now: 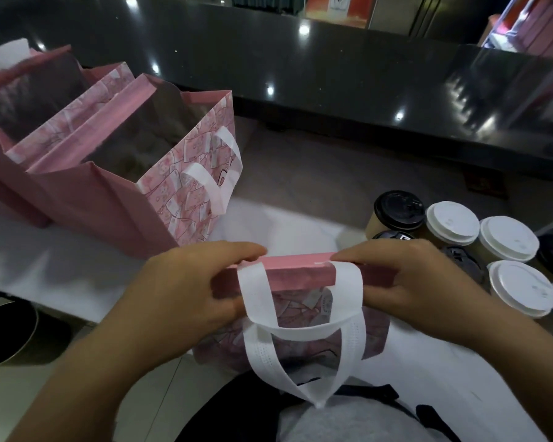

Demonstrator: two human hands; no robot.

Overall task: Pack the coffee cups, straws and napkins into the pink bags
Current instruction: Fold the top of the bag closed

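Both hands, left hand (186, 291) and right hand (409, 282), held a tight grip on the flat pink bag's (300, 301) top edge over the white worktop (444, 371). Lidded coffee cups (479, 237) stood right; open pink bags (115, 173) left, a glossy black counter (332, 78) beyond.

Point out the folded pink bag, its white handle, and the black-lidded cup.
folded pink bag (296, 272), head view, top pink band
white handle (304, 330), head view, crossing strap
black-lidded cup (398, 209), head view, lid top
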